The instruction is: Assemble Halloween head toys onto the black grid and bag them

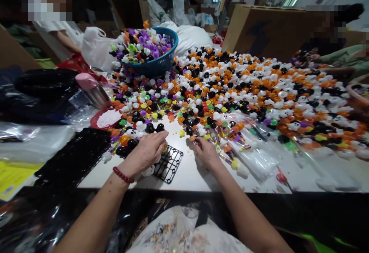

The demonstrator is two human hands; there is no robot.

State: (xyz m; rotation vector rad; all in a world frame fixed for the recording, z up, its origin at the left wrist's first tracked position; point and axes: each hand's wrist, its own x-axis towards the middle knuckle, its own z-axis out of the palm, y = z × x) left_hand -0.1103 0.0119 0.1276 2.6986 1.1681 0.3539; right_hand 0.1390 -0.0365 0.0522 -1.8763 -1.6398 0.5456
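My left hand (pixel 148 151), with a dark red bead bracelet (pixel 123 175) at the wrist, is over the left part of a black plastic grid tray (pixel 172 164). Its fingers are bent and closed; a bit of orange shows beneath the fingertips, and what they hold is hidden. White pieces poke out under the palm. To the right of the tray, my right hand (pixel 206 152) pinches a small orange piece (pixel 192 138) between thumb and fingers. Black, white and orange figure toppers (pixel 135 132) lie just beyond my left hand.
A large heap of Halloween toppers (pixel 248 80) covers the table's far side. A blue basket (pixel 161 66) of them stands behind. At left are stacked black grids (pixel 77 157), a red dish (pixel 96 122) and a pink-lidded flask (pixel 93 89). Clear bags (pixel 253 157) and red-handled scissors (pixel 281 177) lie right.
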